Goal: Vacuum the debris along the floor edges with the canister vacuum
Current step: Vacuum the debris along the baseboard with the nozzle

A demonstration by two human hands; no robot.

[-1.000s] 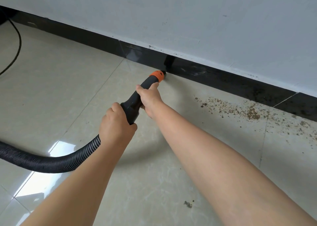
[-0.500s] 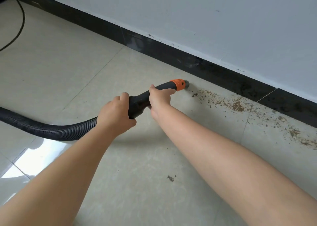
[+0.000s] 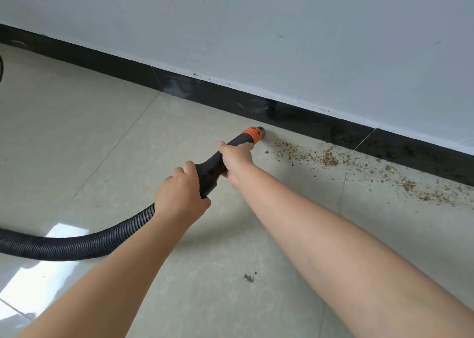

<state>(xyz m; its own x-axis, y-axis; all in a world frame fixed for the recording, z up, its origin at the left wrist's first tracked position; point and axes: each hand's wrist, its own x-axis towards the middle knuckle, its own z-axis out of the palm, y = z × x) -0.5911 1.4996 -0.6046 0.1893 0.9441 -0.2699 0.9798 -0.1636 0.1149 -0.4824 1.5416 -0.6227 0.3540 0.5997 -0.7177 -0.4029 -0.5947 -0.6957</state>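
Arms outstretched, L hand [image 3: 179, 192] gripping hose handle [image 3: 209, 172], R hand [image 3: 237, 158] fwd, probably gripping

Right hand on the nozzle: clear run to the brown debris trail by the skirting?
Probably yes. The right hand grips the nozzle, whose tip sits just left of the debris trail, with only bare tile between them.
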